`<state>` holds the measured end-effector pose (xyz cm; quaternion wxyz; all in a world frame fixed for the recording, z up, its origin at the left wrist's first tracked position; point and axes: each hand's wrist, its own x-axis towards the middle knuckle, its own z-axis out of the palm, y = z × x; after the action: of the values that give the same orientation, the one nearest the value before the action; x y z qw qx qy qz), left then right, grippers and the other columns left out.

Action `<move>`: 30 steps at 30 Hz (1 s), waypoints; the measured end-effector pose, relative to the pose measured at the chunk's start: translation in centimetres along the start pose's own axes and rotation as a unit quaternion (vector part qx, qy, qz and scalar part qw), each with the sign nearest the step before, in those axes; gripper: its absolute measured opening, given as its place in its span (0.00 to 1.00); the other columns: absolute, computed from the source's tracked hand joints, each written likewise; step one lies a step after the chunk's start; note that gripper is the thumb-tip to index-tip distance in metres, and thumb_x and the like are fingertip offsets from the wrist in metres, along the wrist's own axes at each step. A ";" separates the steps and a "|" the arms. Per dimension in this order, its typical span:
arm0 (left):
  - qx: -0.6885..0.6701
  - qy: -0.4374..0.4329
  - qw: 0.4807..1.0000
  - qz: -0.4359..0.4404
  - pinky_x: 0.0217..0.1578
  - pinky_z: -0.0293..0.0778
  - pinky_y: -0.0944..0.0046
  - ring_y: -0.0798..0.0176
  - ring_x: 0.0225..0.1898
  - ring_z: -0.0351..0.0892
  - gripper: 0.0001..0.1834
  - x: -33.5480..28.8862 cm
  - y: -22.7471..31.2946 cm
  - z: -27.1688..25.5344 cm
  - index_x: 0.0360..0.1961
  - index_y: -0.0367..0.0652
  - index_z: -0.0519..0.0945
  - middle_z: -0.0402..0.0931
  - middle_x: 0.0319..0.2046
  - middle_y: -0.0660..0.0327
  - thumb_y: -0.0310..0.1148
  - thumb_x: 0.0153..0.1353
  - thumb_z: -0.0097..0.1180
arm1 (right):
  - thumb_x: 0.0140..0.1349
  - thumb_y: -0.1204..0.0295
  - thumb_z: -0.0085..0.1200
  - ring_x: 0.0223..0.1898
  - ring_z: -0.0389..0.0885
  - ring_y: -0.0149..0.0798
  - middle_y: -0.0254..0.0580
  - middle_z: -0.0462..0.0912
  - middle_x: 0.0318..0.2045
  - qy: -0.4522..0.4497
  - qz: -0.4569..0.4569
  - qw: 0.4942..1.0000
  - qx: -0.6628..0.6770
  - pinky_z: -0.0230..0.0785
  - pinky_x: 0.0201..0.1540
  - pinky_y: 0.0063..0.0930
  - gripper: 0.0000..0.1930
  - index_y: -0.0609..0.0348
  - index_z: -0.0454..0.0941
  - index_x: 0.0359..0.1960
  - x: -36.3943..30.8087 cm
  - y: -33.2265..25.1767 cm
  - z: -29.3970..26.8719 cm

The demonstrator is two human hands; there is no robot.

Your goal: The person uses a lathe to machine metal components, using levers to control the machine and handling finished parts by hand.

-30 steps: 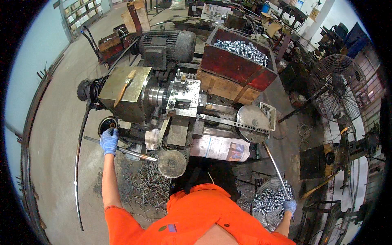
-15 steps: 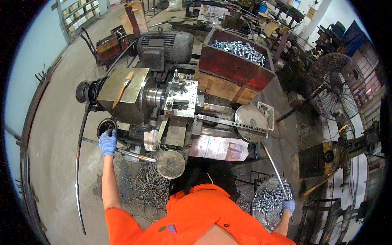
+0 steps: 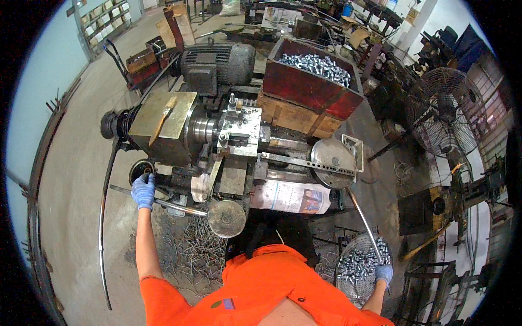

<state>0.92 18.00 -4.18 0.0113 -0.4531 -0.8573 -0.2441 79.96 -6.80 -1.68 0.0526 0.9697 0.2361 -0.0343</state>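
Okay, head view, only one you've got. Your left hand (image 3: 143, 191), blue glove, sits left of centre, fingers wrapped tight around the long metal lever (image 3: 163, 202). That lever runs right and slightly down to a round metal disc (image 3: 227, 218) just below the middle of the frame. Lathe (image 3: 190, 133) is straight above the hand, motor (image 3: 215, 64) behind it toward the top. Metal shavings (image 3: 190, 252) are piled on the floor under the lever, beside your forearm.

Your right hand (image 3: 383, 273), also gloved, is at lower right, closed on the bottom end of a slanted steel rod (image 3: 363, 223). It's at the right edge of the wire basket (image 3: 349, 287), which is full of small shiny metal parts (image 3: 356, 263). The rod runs up-left toward the round plate (image 3: 333, 163) on the machine's right end.

Red bin (image 3: 310, 87) at upper centre holds more of the same parts. Fan (image 3: 443, 117) stands at upper right.
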 end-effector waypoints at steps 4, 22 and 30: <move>-0.005 0.002 1.000 0.004 0.37 0.73 0.56 0.51 0.35 0.79 0.17 0.2 0.1 0.3 0.38 0.48 0.82 0.80 0.32 0.54 0.47 0.55 0.53 | 0.40 0.64 0.59 0.38 0.78 0.57 0.62 0.78 0.31 0.051 0.004 0.999 0.016 0.71 0.41 0.42 0.16 0.66 0.80 0.27 2.1 2.7 3.4; -0.046 -0.004 0.999 0.005 0.37 0.73 0.58 0.51 0.35 0.79 0.16 0.6 -1.0 1.2 0.36 0.45 0.82 0.80 0.32 0.53 0.45 0.55 0.54 | 0.41 0.62 0.59 0.42 0.78 0.55 0.61 0.78 0.37 0.004 0.012 1.000 -0.014 0.71 0.45 0.40 0.21 0.65 0.78 0.35 3.1 3.4 4.5; -0.006 0.005 1.000 -0.011 0.37 0.73 0.57 0.51 0.35 0.79 0.17 -0.1 0.2 0.5 0.35 0.46 0.82 0.80 0.32 0.53 0.46 0.54 0.54 | 0.41 0.55 0.60 0.39 0.78 0.54 0.55 0.81 0.34 0.013 -0.064 0.997 0.033 0.70 0.45 0.40 0.23 0.55 0.79 0.38 0.2 -3.6 1.7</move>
<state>1.19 18.25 -4.59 0.0102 -0.4426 -0.8608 -0.2513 78.40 -3.70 -3.71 0.0149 0.9542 0.2968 -0.0330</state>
